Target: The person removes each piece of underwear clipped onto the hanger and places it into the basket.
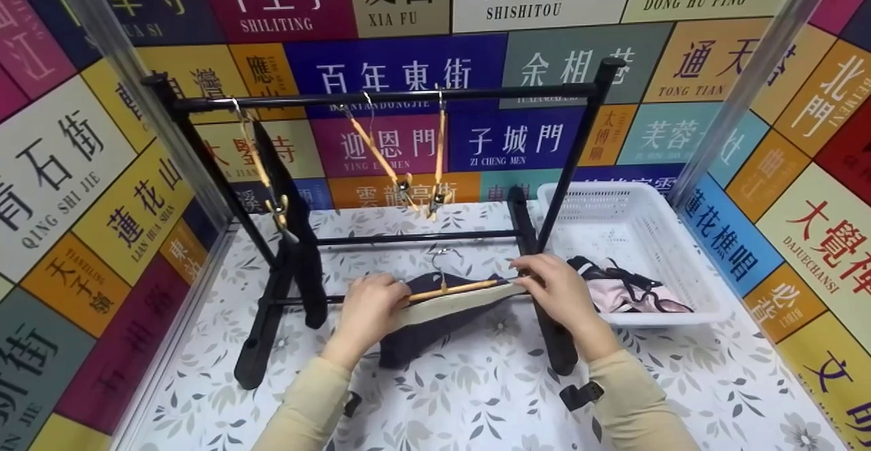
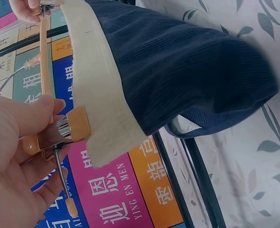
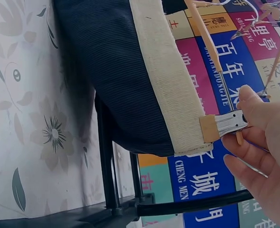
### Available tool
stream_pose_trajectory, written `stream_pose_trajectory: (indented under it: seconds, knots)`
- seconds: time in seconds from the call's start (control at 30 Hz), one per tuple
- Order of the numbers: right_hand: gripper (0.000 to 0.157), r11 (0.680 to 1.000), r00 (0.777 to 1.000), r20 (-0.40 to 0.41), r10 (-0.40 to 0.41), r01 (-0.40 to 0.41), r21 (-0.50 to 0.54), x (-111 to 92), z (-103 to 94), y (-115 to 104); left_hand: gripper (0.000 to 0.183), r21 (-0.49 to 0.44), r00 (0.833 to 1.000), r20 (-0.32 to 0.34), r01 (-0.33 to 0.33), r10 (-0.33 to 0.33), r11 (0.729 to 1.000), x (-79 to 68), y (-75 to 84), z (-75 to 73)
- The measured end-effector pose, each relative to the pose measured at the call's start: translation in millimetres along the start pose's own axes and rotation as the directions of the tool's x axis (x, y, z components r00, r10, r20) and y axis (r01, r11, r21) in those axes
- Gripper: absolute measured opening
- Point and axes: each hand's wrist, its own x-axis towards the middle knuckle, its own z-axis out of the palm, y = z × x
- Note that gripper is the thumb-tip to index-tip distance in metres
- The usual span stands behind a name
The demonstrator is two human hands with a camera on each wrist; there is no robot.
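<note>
A dark navy ribbed garment (image 1: 435, 332) with a cream waistband (image 2: 95, 90) hangs from a tan clip hanger (image 1: 452, 289). Its exact kind is hard to tell. In the left wrist view, my left hand (image 2: 16, 147) holds the hanger at one end clip (image 2: 59, 133), thumb on the bar. The opposite clip (image 3: 223, 124) bites the waistband's other end, and my right hand (image 3: 266, 137) pinches it between thumb and fingers. From the head view, left hand (image 1: 371, 308) and right hand (image 1: 558, 294) are at either end of the hanger, its metal hook (image 1: 446, 257) upward between them.
A black garment rack (image 1: 408, 97) stands just behind. Two bare clip hangers (image 1: 439, 158) hang mid-rail, and a dark garment (image 1: 289, 233) hangs on a hanger at left. A white basket (image 1: 704, 294) at right holds pink-and-black clothing (image 1: 633, 291). Floral cloth covers the table (image 1: 469, 403).
</note>
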Motion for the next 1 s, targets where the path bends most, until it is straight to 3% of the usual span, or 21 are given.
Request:
stream_pose_trajectory:
  seconds: [0.23,0.57,1.0]
  knots:
    - [0.031,1.0,1.0,-0.028,0.008,-0.008,-0.004,-8.1,-4.9,2.2,0.005,0.018,0.999,-0.041,0.003,-0.003,1.0,2.7,5.4,4.6]
    - [0.03,1.0,0.999,-0.035,0.031,-0.031,0.0,-19.1,-5.8,5.2,0.004,0.025,0.999,-0.037,0.023,-0.022,0.999,7.7,9.8,9.6]
    - [0.026,0.999,0.999,-0.002,0.033,-0.033,-0.021,-26.3,-5.7,11.2,0.005,0.061,0.997,-0.083,0.006,-0.001,0.998,9.9,12.3,20.0]
